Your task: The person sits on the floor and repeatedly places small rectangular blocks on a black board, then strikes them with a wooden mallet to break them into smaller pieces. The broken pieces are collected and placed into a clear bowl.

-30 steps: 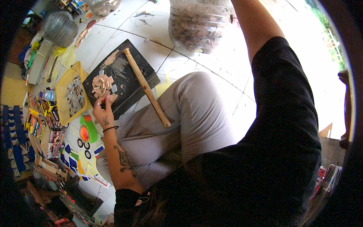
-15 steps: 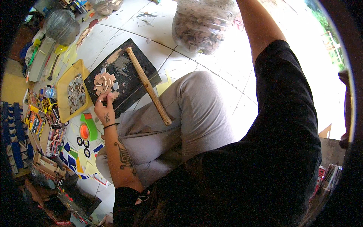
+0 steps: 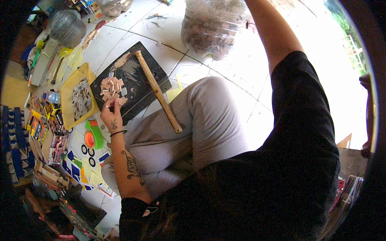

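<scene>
My left hand (image 3: 111, 114) rests at the near edge of a pile of small flat tan pieces (image 3: 111, 87) on a black block (image 3: 138, 82). Its thumb and fingers are pinched together; what lies between them, if anything, is too small to make out. A wooden stick (image 3: 159, 94) lies across the block, its near end over my grey trouser leg. Thin grey slivers (image 3: 130, 67) are strewn behind the pile. My right arm reaches up past the top edge beside a big clear plastic container of scraps (image 3: 211, 30), and the right hand is out of the picture.
Left of the block stands a yellow tray (image 3: 95, 108) of small grey pieces. A green tape dispenser (image 3: 95, 134), black wheels (image 3: 91, 152) and coloured paper bits (image 3: 74, 168) lie nearer me. Small printed boxes (image 3: 58, 146) crowd the left. A second clear container (image 3: 68, 28) stands far left.
The big plastic container has shifted slightly left and tilted a little, and my right arm has moved slightly left. My left hand stays in its place at the pile.
</scene>
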The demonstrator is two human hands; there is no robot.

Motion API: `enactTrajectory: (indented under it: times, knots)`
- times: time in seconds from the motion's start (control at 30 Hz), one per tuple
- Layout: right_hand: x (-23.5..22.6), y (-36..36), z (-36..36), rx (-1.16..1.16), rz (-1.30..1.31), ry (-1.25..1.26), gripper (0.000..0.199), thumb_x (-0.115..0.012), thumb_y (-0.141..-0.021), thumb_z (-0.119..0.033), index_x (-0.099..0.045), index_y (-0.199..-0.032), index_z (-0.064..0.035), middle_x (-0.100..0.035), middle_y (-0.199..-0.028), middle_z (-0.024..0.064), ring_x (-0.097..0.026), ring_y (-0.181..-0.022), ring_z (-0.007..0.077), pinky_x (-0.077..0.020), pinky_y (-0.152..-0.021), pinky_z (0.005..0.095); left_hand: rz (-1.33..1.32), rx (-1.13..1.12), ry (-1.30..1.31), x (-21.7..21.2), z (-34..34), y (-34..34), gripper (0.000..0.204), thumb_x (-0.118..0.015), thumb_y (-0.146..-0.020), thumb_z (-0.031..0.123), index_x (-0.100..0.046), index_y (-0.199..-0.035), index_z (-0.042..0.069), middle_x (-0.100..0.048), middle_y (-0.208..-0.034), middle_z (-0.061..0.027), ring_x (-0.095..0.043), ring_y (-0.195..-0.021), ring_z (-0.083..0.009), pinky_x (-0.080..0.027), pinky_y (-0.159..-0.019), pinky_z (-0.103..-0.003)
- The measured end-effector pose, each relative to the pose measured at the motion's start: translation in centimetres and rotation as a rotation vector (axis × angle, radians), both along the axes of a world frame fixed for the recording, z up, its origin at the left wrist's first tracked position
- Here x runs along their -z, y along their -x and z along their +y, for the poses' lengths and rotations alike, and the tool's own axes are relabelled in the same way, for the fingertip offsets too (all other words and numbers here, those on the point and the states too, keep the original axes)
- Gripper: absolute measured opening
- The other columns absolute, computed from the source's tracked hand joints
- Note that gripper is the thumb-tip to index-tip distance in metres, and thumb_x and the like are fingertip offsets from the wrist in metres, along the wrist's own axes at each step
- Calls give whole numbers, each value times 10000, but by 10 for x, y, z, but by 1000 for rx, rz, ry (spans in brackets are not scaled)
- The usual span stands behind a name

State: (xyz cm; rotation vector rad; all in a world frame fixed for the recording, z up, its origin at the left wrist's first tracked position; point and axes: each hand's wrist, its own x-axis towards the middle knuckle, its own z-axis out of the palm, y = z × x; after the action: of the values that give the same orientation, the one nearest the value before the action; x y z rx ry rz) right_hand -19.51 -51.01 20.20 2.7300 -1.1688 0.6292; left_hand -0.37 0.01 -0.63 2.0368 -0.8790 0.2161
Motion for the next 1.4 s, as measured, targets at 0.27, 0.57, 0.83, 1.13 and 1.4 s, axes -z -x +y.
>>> enactTrajectory:
  times: [0.27,0.57,0.83,1.13,1.4]
  knots:
    - [-5,-86,92,-200,252,144,684,-493,-733,-701,-677,-967,-85,-653,-992,140,-615,-943,301,-478,-814,418,21,-15,2,0,2,2,182,-634,-840,186,-661,-879,10,-649,-749,-92,-602,-652,-181,-465,-629,-294]
    - [-15,-66,89,-164,287,86,636,-445,-789,-664,-678,-916,-87,-657,-952,144,-615,-919,315,-481,-781,440,122,7,54,1,0,1,144,-625,-831,125,-663,-904,7,-664,-796,-84,-605,-684,-162,-473,-643,-279]
    - [3,-46,86,-175,131,171,591,-469,-736,-714,-665,-736,-156,-659,-764,91,-627,-746,292,-482,-678,422,98,2,46,5,0,-1,135,-629,-819,126,-654,-855,-2,-670,-820,-105,-599,-677,-188,-474,-645,-300]
    - [33,14,149,-110,74,198,633,-519,-775,-663,-639,-1021,-93,-666,-747,145,-660,-718,302,-524,-670,390,-179,-2,80,-2,5,6,187,-633,-818,209,-678,-856,31,-633,-726,-150,-594,-617,-272,-461,-599,-354]
    - [44,11,234,-156,-303,399,585,-665,-735,-446,-499,-1192,-122,-470,-1176,103,-408,-1105,296,-283,-945,472,189,-57,109,-28,24,19,167,-585,-832,166,-663,-853,20,-639,-794,-143,-618,-685,-276,-472,-621,-338]
